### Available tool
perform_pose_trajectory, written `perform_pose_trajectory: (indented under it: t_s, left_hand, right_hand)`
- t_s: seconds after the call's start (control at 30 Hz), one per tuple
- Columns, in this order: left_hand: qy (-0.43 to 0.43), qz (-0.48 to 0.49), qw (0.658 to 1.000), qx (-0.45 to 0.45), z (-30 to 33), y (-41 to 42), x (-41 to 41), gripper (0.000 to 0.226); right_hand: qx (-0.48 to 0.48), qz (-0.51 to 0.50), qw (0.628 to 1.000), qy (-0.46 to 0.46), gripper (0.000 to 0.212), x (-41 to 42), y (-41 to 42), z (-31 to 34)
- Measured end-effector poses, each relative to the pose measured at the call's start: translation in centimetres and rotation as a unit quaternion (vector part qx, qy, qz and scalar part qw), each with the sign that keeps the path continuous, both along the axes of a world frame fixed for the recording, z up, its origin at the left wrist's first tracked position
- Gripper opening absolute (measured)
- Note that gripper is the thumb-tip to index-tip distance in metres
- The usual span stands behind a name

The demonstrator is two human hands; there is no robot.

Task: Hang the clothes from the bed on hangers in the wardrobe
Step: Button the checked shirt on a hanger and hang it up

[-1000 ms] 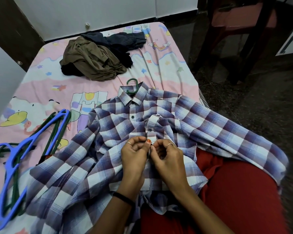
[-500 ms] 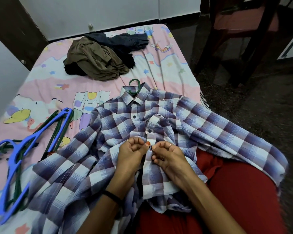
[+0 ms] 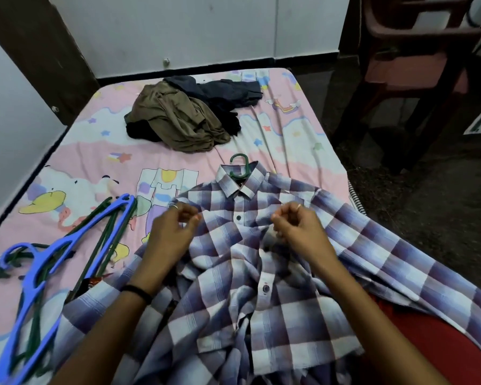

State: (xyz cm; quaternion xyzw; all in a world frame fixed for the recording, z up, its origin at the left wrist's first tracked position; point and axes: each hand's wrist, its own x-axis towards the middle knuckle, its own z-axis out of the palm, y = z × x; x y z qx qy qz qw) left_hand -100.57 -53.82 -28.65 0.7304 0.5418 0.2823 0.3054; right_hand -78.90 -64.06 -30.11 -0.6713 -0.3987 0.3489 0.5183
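1. Right now the blue, purple and white checked cotton shirt (image 3: 264,273) lies front-up on the pink cartoon-print bedsheet (image 3: 100,162), its lower part spilling toward the person's red-clad lap (image 3: 442,354). The hook of a dark green plastic hanger (image 3: 240,165) pokes out of the collar, so the hanger seems to be inside already.

2. The left hand (image 3: 172,234) hovers at the shirt's shoulder on its side, fingers curled with thumb and fingertips close together. Motion blur hides whether it pinches cloth, so I cannot tell its hold.

3. The right hand (image 3: 300,232) is also curled, near the placket below the top button. It may have a fold of fabric, but that contact is not clear either.

4. Risks, as I judge them:
   - Lifting by the hook before the shoulders sit square could let one side slide off the hanger.
   - The long sleeve draped toward the bed's edge could drag or snag when the shirt is raised.
   - The loose blue plastic hanger (image 3: 47,262), tangled with green ones beside the shirt, could catch on the hem.

5. Hard to make out:
   - The hanger's arms are covered by the shirt.
   - The crumpled olive-brown and dark garments (image 3: 178,120) farther up the bed overlap, so their number is unclear.
   - No wardrobe interior is visible.
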Motion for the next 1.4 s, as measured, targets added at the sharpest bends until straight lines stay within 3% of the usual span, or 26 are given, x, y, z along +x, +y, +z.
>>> perform_pose_trajectory:
  t_s: [0.1, 0.23, 0.47, 0.53, 0.6, 0.7, 0.83, 0.93, 1.0, 1.13, 1.4]
  left_hand:
    - [0.053, 0.064, 0.996, 0.039, -1.7, 4.4, -0.9, 0.020]
    - [0.117, 0.104, 0.988, -0.008, -4.6, 6.9, -0.8, 0.055]
    - [0.069, 0.145, 0.987, 0.018, -9.1, 7.8, -1.5, 0.045]
    - [0.063, 0.169, 0.984, 0.003, -9.4, 8.6, -1.8, 0.038]
    - [0.066, 0.179, 0.982, -0.009, -9.9, 9.2, -2.1, 0.021]
    - [0.071, 0.176, 0.982, -0.020, -10.4, 9.7, -2.4, 0.028]
    - [0.046, 0.181, 0.982, -0.027, -10.3, 9.8, -2.0, 0.025]
    - [0.000, 0.178, 0.984, -0.001, -9.4, 9.2, -1.7, 0.020]
    - [-0.058, 0.167, 0.983, 0.042, -7.6, 8.5, -1.7, 0.014]
    - [-0.120, 0.151, 0.973, 0.127, -3.7, 6.1, -2.1, 0.005]
    - [-0.122, 0.086, 0.948, 0.282, 6.7, 7.5, -2.3, 0.012]
  right_hand:
    - [-0.006, 0.002, 0.986, -0.164, 0.010, 2.0, 5.2, 0.9]
    - [-0.042, -0.007, 0.952, -0.305, 0.017, 4.1, 12.6, 0.1]
    - [-0.133, 0.040, 0.871, -0.471, 0.032, 4.2, 21.1, -4.4]
    - [-0.210, 0.074, 0.851, -0.477, 0.035, 4.0, 23.1, -5.4]
    - [-0.247, 0.094, 0.859, -0.438, 0.030, 4.1, 24.8, -5.8]
    - [-0.244, 0.164, 0.865, -0.407, 0.020, 5.3, 26.4, -5.4]
    - [-0.259, 0.228, 0.844, -0.410, 0.032, 6.7, 26.4, -5.1]
    - [-0.252, 0.222, 0.843, -0.419, 0.049, 6.6, 25.9, -4.8]
    - [-0.237, 0.209, 0.823, -0.472, 0.060, 6.1, 25.1, -3.9]
    - [-0.188, 0.146, 0.797, -0.556, 0.066, 6.3, 23.4, -1.1]
    - [-0.032, -0.001, 0.844, -0.536, 0.038, 10.7, 16.5, 14.3]
